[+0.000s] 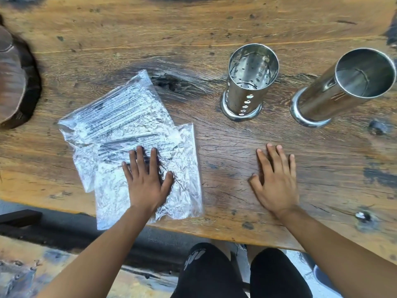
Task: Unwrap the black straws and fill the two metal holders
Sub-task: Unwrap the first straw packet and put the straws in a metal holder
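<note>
Two clear plastic bags of black straws lie overlapping on the wooden table: a far bag and a near bag that hangs over the front edge. My left hand rests flat on the near bag, fingers spread, gripping nothing. On the bare wood to the right of the bags, my right hand lies flat with its fingers apart. Two upright metal holders stand beyond it, both with nothing inside: a perforated holder and a taller smooth holder.
A dark round wooden object sits at the table's left edge. The front edge of the table runs diagonally just behind my wrists, with my knees in black shorts below it. A dark bench or beam lies under the table at left.
</note>
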